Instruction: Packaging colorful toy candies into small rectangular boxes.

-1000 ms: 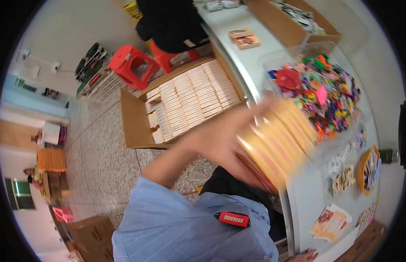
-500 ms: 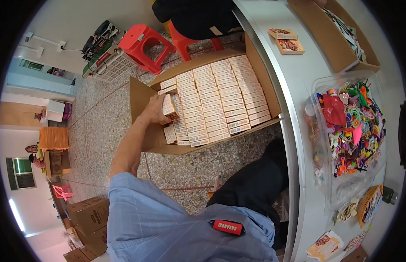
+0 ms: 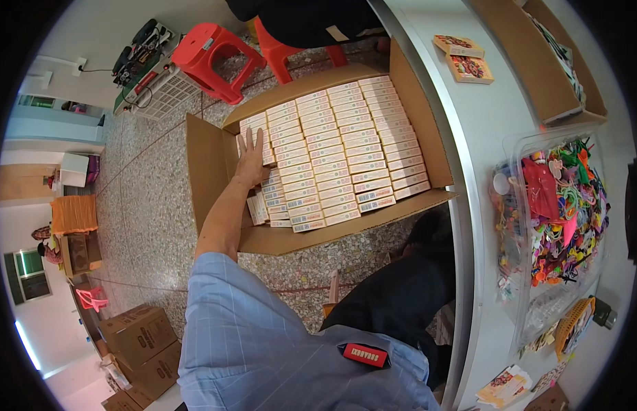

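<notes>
My left hand lies with fingers spread on the left column of small white boxes. It presses lightly against their upper edges and grips nothing. The boxes stand in tight rows inside a large open cardboard carton on the floor. Below my hand, a few boxes at the carton's near left corner sit at a different angle and lower than the neighbouring rows. My right hand is out of view.
A grey-white table runs along the right, bearing a clear plastic tub of colourful small toys, two small printed boxes and an open carton. Red stools stand beyond the carton. A person in dark clothes is at the top.
My left hand held a small stack of boxes above the left column; these now sit in that column. The hand has let go and its fingers have spread over them.
</notes>
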The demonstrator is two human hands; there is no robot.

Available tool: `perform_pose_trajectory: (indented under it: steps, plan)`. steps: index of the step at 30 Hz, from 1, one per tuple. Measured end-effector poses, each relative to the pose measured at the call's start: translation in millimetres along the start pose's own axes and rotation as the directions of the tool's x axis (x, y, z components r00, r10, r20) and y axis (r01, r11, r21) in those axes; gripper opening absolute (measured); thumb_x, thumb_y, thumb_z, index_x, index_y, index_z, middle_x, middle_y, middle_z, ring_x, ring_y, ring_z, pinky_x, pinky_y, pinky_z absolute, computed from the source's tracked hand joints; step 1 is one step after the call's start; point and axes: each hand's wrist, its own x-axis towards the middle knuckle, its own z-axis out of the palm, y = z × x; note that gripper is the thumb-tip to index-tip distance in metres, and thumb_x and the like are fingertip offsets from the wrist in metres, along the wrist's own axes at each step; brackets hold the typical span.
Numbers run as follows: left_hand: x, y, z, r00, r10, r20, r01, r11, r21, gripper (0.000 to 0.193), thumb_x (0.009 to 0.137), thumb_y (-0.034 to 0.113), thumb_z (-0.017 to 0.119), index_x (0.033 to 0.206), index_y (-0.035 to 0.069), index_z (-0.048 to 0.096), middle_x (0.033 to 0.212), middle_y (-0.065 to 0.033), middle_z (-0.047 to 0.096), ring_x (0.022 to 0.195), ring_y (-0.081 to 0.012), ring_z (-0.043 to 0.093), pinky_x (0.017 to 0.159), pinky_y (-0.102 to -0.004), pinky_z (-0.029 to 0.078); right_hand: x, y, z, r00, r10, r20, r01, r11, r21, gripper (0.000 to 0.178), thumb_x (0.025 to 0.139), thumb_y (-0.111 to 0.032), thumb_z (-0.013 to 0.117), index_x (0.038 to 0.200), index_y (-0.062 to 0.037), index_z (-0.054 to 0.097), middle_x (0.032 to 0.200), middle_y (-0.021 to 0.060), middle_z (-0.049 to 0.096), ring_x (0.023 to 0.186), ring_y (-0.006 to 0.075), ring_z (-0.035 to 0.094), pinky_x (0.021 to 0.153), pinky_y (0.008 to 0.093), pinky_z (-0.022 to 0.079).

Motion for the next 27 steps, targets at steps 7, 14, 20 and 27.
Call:
perform_pose_trajectory:
  steps: [7,14,20,27]
  plan:
    - [5,14,-5,0.995,-0.102,-0.024,0.103,0.994,0.038,0.126,0.07,0.017,0.087,0.163,0.005,0.003,0.168,-0.0304,0.002,0.153,-0.0557,0.002,0.125,-0.059,0.019,-3,-17,1,1.0,-0.002,0.018,0.002,0.999,0.041,0.041,0.106,-0.037,0.053,0.131,-0.0092,0.069,0.12,0.0167,0.071,0.106,0.0381,0.068,0.09,0.0498,0.055]
    - [-19,43,-36,0.96,-0.276,0.049,0.271,0.959,0.076,0.141,0.061,0.026,0.095,0.165,0.017,0.0,0.171,-0.0197,0.005,0.156,-0.0478,0.007,0.114,-0.0705,0.034,8,17,12,0.926,-0.373,-0.057,0.355,0.913,-0.202,0.04,0.106,-0.034,0.053,0.129,-0.0049,0.069,0.119,0.0184,0.071,0.108,0.0399,0.067,0.092,0.0507,0.054]
    - [-61,72,-72,0.981,-0.069,-0.181,0.045,0.99,-0.134,0.105,0.076,0.027,0.087,0.159,0.008,0.025,0.167,-0.0214,0.021,0.149,-0.0403,0.033,0.114,-0.0558,0.041,-5,24,13,0.988,-0.136,-0.073,0.13,0.988,-0.081,0.042,0.102,-0.039,0.06,0.131,-0.0095,0.068,0.125,0.0199,0.069,0.113,0.0351,0.066,0.1,0.0502,0.051]
    - [-181,222,-110,0.666,0.091,-0.741,-0.658,0.539,-0.526,0.036,0.097,-0.001,0.068,0.131,-0.003,0.06,0.125,-0.0135,0.065,0.103,-0.0187,0.065,0.088,-0.0305,0.055,-16,-2,45,0.908,0.419,-0.021,-0.286,0.655,0.699,0.037,0.105,-0.029,0.057,0.127,0.0009,0.063,0.106,0.0076,0.066,0.098,0.0196,0.059,0.088,0.0371,0.05]
